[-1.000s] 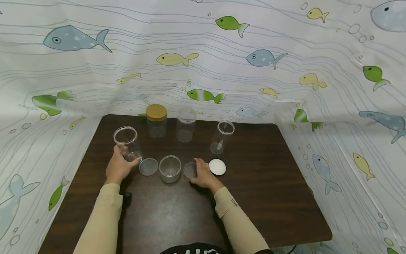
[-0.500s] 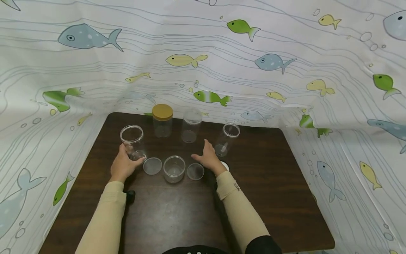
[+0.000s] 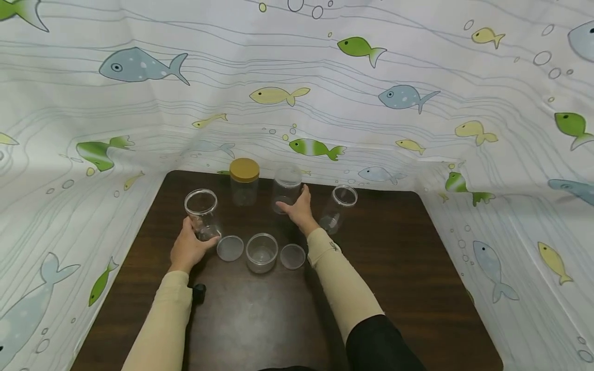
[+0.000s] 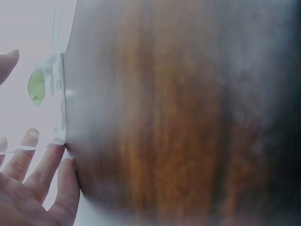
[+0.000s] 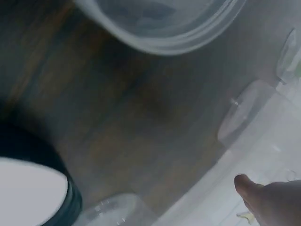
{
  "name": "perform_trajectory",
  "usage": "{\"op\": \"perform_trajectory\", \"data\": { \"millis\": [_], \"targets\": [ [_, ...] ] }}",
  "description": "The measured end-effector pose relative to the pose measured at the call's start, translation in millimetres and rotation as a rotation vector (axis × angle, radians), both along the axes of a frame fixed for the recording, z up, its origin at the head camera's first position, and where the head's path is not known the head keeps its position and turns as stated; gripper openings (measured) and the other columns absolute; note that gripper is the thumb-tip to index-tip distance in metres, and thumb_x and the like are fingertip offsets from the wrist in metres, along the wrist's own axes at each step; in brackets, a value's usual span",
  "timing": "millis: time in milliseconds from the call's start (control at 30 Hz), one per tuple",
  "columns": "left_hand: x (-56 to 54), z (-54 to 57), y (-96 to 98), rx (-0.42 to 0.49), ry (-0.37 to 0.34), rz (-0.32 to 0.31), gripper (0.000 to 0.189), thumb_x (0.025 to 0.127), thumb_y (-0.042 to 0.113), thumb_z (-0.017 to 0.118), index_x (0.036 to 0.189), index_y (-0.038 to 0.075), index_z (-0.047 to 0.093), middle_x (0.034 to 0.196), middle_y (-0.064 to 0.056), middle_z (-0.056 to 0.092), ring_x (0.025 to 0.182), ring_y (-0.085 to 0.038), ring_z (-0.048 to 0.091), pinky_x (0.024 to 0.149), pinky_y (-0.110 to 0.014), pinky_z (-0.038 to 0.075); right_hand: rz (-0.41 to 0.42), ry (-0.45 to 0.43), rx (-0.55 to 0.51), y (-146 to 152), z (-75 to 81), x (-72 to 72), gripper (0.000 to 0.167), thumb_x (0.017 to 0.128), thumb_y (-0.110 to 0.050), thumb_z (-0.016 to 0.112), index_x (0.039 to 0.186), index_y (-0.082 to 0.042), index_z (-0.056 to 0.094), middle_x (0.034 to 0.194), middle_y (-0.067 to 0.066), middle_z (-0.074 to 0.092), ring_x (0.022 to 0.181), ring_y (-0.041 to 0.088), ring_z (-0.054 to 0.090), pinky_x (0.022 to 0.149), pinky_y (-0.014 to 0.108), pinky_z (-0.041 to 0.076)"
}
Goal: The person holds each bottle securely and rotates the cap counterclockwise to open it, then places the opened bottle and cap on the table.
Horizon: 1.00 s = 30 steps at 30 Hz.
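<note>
My left hand (image 3: pixel 191 248) is wrapped round the lower part of a clear, lidless jar (image 3: pixel 201 202) at the left of the table. In the left wrist view its fingers (image 4: pixel 43 174) lie along the jar's see-through wall. My right hand (image 3: pixel 299 210) reaches, fingers spread, to the clear jar with a clear lid (image 3: pixel 287 178) at the back middle; its thumb passes in front of the base. The right wrist view has the thumb (image 5: pixel 263 195) apart from the upright jar (image 5: pixel 248 110). A second lidless clear jar (image 3: pixel 342 198) stands right of this hand.
A jar with a yellow lid (image 3: pixel 244 170) stands at the back. Nearer lie two clear discs, a left one (image 3: pixel 230 248) and a right one (image 3: pixel 293 256), with a low clear tub (image 3: pixel 262 253) between them. A white disc (image 5: pixel 30 193) shows in the right wrist view.
My right hand has lifted off the right clear disc and moved up and back to the clear-lidded jar. My left hand stays at its jar; the head view has shifted slightly.
</note>
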<state>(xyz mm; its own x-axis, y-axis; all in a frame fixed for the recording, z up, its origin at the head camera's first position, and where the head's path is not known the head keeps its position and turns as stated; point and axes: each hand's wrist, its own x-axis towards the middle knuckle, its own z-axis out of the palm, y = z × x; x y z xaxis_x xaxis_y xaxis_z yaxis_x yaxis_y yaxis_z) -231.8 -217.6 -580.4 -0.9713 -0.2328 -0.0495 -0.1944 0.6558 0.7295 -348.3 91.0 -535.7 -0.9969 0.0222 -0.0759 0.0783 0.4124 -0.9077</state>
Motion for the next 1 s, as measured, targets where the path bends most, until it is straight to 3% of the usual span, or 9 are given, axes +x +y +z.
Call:
{"op": "perform_trajectory", "data": {
  "millis": [233,400,667,833,1000],
  "targets": [
    [-0.4,-4.7,2.8,0.023,0.009,-0.009,0.092,0.084,0.041,0.082,0.148,0.003,0.027,0.140,-0.029,0.051,0.120,-0.051,0.054,0.089,-0.065,0.043,0.027,0.040,0.048,-1.6,-16.1,-12.7,0.117,0.083,-0.026,0.086,0.160,-0.001,0.001,0.166,0.021,0.011,0.152,0.035,0.019,0.120,0.045,0.023],
    [1.5,-2.7,2.2,0.029,0.008,-0.009,0.094,0.084,0.038,0.083,0.151,0.003,0.026,0.144,-0.028,0.049,0.123,-0.050,0.053,0.092,-0.064,0.043,-0.003,0.038,-0.036,-4.6,-19.3,-16.5,0.118,0.085,-0.024,0.085,0.161,-0.006,-0.003,0.166,0.020,0.014,0.152,0.035,0.020,0.119,0.048,0.025],
    [-2.5,-1.1,3.5,0.014,0.029,-0.006,0.092,0.082,0.038,0.084,0.147,0.003,0.030,0.139,-0.028,0.054,0.119,-0.049,0.056,0.089,-0.064,0.044,-0.042,0.137,-0.072,-4.4,-18.9,-19.3,0.097,0.084,-0.021,0.086,0.157,-0.008,0.024,0.152,0.015,0.045,0.142,0.029,0.041,0.113,0.041,0.036],
    [-2.8,-3.0,1.6,0.009,0.014,-0.021,0.091,0.084,0.040,0.083,0.146,0.003,0.029,0.138,-0.029,0.053,0.116,-0.051,0.056,0.085,-0.063,0.046,-0.016,0.168,-0.115,-4.5,-14.3,-12.3,0.089,0.084,-0.025,0.086,0.153,-0.008,0.031,0.140,0.014,0.051,0.130,0.031,0.050,0.104,0.044,0.043],
    [1.5,-3.8,0.2,0.017,-0.008,-0.031,0.091,0.086,0.040,0.081,0.147,0.003,0.026,0.144,-0.029,0.049,0.117,-0.051,0.056,0.086,-0.063,0.046,0.042,0.208,-0.089,-4.7,-3.6,7.0,0.094,0.083,-0.027,0.087,0.154,-0.006,0.029,0.145,0.015,0.048,0.134,0.030,0.047,0.109,0.045,0.040]
  ]
}}
